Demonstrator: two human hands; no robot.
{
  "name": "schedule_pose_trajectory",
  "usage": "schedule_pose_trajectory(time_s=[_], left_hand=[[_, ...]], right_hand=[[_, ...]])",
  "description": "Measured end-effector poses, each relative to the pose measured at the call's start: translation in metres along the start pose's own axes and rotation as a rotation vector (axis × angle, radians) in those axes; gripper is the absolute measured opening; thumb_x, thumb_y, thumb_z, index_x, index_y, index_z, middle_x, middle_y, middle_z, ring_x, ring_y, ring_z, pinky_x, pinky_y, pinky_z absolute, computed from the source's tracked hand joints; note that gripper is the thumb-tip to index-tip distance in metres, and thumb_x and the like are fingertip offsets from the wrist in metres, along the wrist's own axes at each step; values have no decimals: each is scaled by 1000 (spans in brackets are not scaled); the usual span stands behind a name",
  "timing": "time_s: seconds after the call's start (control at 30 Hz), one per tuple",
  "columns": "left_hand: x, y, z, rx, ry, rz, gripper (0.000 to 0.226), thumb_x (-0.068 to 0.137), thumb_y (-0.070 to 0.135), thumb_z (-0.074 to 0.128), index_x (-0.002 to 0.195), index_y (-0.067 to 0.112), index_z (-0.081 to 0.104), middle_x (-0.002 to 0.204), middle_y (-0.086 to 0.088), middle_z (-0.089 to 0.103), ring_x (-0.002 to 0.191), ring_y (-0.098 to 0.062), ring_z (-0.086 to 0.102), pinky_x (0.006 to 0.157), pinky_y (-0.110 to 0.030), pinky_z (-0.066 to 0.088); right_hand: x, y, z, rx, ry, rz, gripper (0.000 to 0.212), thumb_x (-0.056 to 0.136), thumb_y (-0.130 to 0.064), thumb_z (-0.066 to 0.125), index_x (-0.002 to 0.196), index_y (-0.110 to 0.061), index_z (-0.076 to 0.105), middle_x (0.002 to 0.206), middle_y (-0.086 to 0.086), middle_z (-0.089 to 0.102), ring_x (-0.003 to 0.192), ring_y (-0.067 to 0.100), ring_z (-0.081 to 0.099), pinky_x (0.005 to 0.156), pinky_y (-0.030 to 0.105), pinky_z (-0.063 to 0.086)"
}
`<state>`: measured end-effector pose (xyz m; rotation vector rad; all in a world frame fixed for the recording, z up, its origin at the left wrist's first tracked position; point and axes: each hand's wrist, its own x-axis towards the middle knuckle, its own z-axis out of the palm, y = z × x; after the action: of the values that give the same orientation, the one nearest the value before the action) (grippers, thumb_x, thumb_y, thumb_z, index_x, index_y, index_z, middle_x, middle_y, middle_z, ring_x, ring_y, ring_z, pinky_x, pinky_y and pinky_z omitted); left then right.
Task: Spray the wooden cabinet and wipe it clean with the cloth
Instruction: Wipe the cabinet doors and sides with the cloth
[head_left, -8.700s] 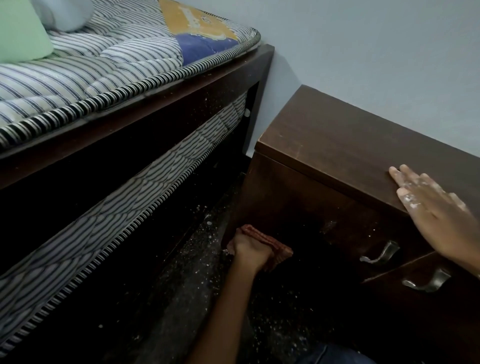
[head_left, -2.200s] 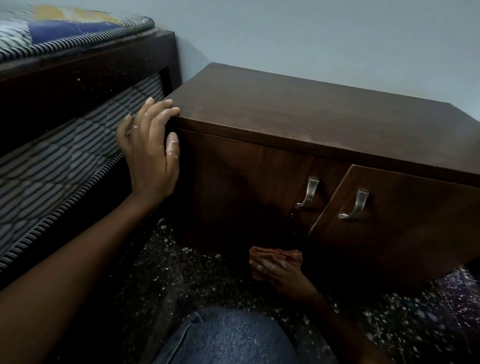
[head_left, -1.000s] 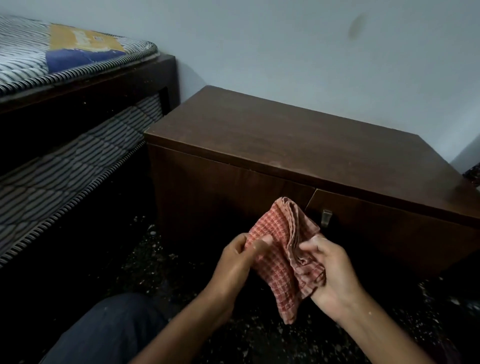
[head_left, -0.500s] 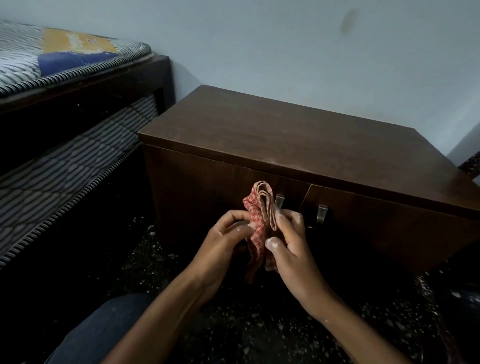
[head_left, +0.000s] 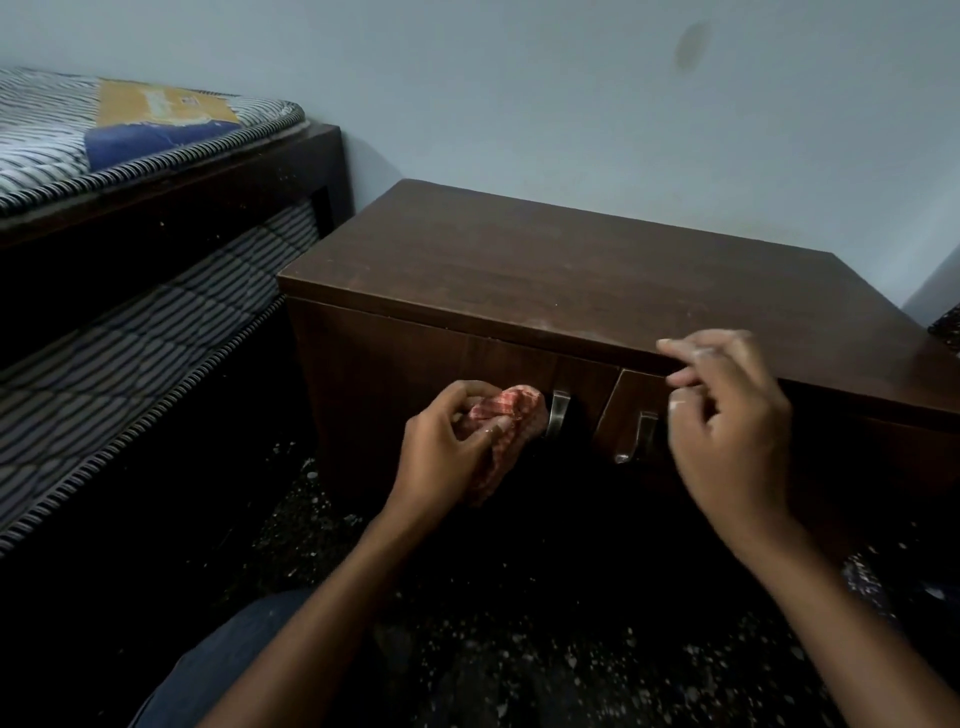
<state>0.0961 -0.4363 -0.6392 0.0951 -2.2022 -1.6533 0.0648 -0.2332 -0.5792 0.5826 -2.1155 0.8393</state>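
Note:
The low dark wooden cabinet (head_left: 571, 280) stands against the wall, with two doors and two metal handles. My left hand (head_left: 447, 447) holds a bunched red-checked cloth (head_left: 506, 415) in front of the left door, right beside the left handle (head_left: 558, 421). My right hand (head_left: 727, 431) hovers empty in front of the right door, fingers loosely curled and apart, partly covering the right handle (head_left: 641, 436). White residue marks my fingertips. No spray bottle is in view.
A bed frame (head_left: 182, 197) with a striped mattress (head_left: 47, 135) sits to the left, a second striped mattress (head_left: 130, 374) below it. The dark speckled floor (head_left: 519, 649) lies before the cabinet. My knee in jeans (head_left: 218, 675) is at the bottom left.
Both hands held the cloth together before. Now my right hand has let go and moved right toward the right door, while my left hand keeps the cloth bunched beside the left handle.

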Motion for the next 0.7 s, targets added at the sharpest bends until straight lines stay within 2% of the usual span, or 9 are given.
schedule_pose_trajectory(time_s=[0.13, 0.2, 0.27, 0.37, 0.47, 0.6, 0.7], left_hand=[[1, -5, 19, 164, 69, 74, 30, 79, 28, 73, 108, 23, 66, 101, 11, 69, 95, -6, 63, 80, -26, 55], [-1, -5, 24, 210, 108, 88, 33, 81, 31, 71, 113, 24, 66, 107, 7, 69, 100, -8, 61, 82, -31, 55], [-3, -5, 28, 272, 153, 110, 33, 83, 32, 69, 115, 25, 66, 107, 5, 69, 98, -6, 58, 80, -30, 54], [-5, -4, 35, 317, 203, 125, 32, 84, 31, 67, 115, 25, 66, 103, 4, 69, 89, -3, 56, 73, -23, 53], [-9, -6, 44, 339, 198, 126, 31, 87, 31, 63, 116, 21, 65, 105, 9, 68, 92, 0, 53, 71, -14, 47], [-12, -7, 47, 442, 184, 125, 34, 90, 33, 58, 120, 17, 63, 101, 8, 62, 91, 4, 42, 57, -5, 29], [-8, -5, 45, 473, 155, 134, 30, 91, 33, 57, 115, 17, 63, 102, 7, 62, 90, 1, 49, 60, -9, 34]], right_hand=[[2, 16, -10, -115, 56, 32, 34, 77, 5, 44, 101, 2, 67, 105, 17, 57, 84, 26, 60, 58, 32, 47], [-1, 23, -11, -217, 34, 21, 36, 76, 5, 47, 105, 0, 67, 111, 19, 55, 96, 32, 57, 66, 30, 44], [-4, 30, -12, -309, -7, -3, 40, 74, 2, 49, 110, -3, 66, 116, 21, 54, 103, 36, 52, 78, 32, 38], [-6, 37, -12, -387, -65, -10, 46, 72, -4, 52, 115, -9, 65, 121, 19, 53, 108, 36, 49, 88, 49, 37], [-7, 39, -10, -419, -97, 5, 46, 71, -7, 53, 115, -11, 64, 123, 17, 54, 109, 35, 49, 89, 54, 35], [-13, 40, -9, -479, -146, 10, 53, 71, -22, 49, 123, -13, 58, 125, 14, 52, 114, 31, 39, 92, 56, 34], [-14, 40, -9, -515, -182, 6, 58, 72, -32, 46, 127, -14, 53, 128, 15, 51, 115, 32, 36, 93, 56, 34]])
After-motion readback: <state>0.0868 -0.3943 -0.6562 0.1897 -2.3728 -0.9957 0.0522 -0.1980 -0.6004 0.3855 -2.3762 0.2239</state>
